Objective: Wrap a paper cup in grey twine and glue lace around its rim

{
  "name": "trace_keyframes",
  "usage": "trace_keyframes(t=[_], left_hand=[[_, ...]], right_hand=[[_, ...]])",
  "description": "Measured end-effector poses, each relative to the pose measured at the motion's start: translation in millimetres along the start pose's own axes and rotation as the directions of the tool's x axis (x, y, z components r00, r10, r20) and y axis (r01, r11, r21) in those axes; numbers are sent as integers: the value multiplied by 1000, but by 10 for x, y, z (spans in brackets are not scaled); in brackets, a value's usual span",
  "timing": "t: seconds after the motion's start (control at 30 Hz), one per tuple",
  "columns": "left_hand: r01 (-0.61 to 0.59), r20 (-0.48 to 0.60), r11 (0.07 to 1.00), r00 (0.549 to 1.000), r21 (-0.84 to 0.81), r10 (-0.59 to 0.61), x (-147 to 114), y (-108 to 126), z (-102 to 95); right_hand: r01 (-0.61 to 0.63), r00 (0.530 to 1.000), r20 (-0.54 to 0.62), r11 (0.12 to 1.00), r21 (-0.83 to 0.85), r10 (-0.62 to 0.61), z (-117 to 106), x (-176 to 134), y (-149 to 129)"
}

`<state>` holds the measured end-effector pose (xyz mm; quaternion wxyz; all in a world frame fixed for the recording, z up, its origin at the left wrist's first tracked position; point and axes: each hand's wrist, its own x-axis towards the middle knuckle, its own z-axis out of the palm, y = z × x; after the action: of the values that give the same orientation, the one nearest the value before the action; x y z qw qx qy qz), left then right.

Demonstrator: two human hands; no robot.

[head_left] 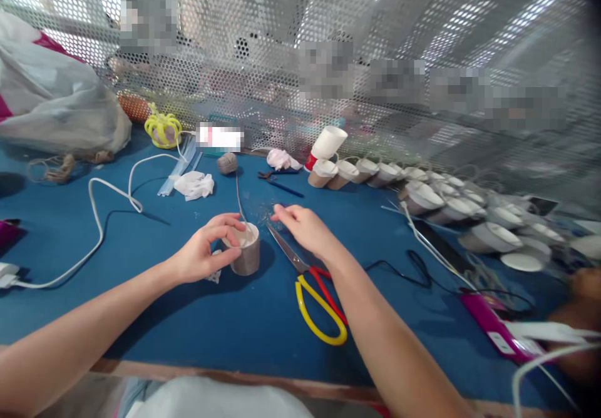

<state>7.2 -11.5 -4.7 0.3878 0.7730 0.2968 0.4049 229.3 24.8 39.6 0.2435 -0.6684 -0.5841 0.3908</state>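
A small cup wrapped in greyish-brown cord (248, 256) stands upright in front of me, with a pale inside. My left hand (206, 249) curves around its left side, thumb on the near wall and fingers by the rim. From a ball of cord (228, 163) farther back, a strand runs down to the cup. To the right, my right hand (303, 227) hovers over the table with its fingers pinched together; whatever is between them is too small to make out. Below that hand lie scissors (300, 265) with one red and one yellow handle, blades pointing toward the cup.
Blue table (211, 330) under everything. Cord-wrapped cups (420, 196) crowd the right side. Behind are pliers (282, 183), crumpled white tissue (194, 185), glue sticks (178, 166) and a yellow crown-like piece (163, 129). A white cable (96, 218) crosses the left; a purple power strip (498, 327) lies right.
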Motion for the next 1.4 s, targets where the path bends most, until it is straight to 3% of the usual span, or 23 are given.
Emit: trace_keyframes(t=[0.1,0.2,0.33,0.47,0.6,0.77,0.97,1.23,1.4], left_hand=[[-45,12,998,999,52,44,0,30,-2],[-85,22,993,996,80,84,2,50,-5],[-58,19,996,998,61,57,11,36,-20],[96,-10,992,995,-83,-97,38,14,-70],[259,18,922,964,-288,-265,67,18,-111],[347,73,835,934,-427,-350,72,18,-87],[378,110,755,918,-536,-382,65,1,-83],[363,203,735,931,-572,-302,59,86,-114],[365,205,709,930,-603,-305,66,116,-115]], right_hand=[[33,968,242,993,109,-59,249,50,-156],[53,940,320,978,201,-117,438,141,-200],[117,959,206,935,334,-194,441,163,-155],[192,975,10,871,453,-220,241,7,-108],[216,976,-95,807,549,-197,98,-255,-79],[243,970,-173,738,629,-172,121,-476,-9],[215,975,-175,770,601,-137,161,-501,81],[170,983,-154,783,598,-96,209,-478,140],[161,985,-137,824,544,-102,229,-494,157]])
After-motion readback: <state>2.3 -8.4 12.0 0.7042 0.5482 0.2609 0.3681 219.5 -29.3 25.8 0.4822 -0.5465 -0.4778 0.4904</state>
